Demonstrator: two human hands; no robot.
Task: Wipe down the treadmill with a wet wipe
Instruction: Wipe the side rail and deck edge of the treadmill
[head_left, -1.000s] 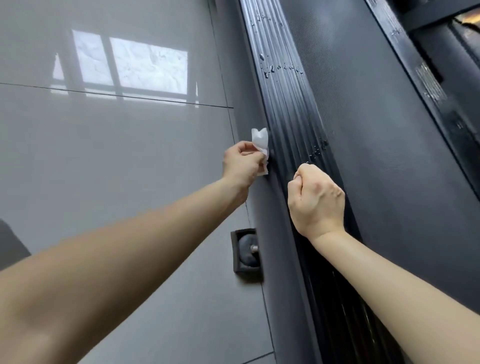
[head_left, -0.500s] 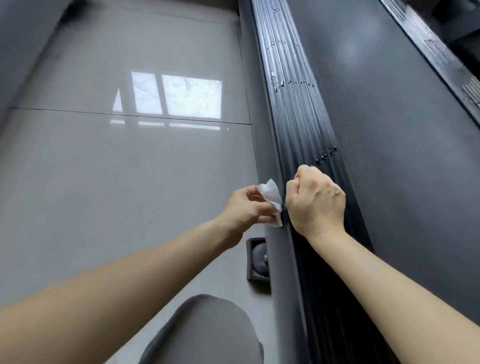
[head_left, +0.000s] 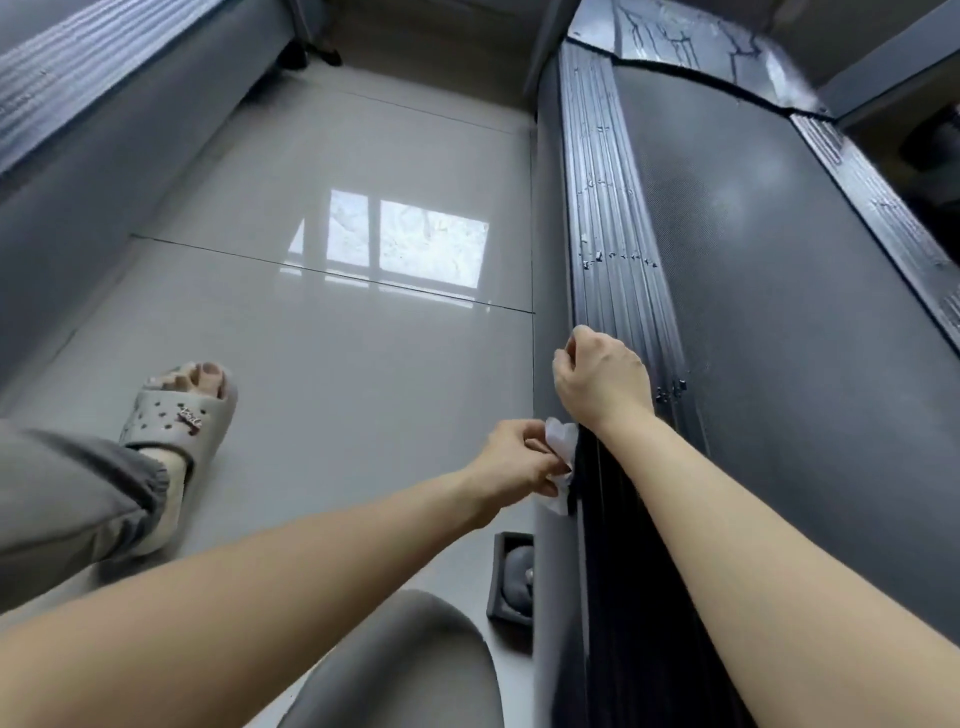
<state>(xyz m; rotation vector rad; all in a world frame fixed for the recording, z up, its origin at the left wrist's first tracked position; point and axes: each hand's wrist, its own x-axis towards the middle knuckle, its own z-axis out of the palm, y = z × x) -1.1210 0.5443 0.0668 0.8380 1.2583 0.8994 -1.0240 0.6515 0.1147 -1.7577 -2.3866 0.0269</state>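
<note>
While the left hand (head_left: 519, 457) pinches the wipe (head_left: 561, 447) at six o'clock of the fisted, empty right hand (head_left: 602, 382), droplets on the treadmill rail (head_left: 618, 291) may get missed.

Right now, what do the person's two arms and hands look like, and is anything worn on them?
Both forearms are bare, with no sleeves in view. The left hand and the right hand wear no gloves. No watch, bracelet or ring shows from this view. The fingers are mostly hidden, so nails cannot be judged.
</note>
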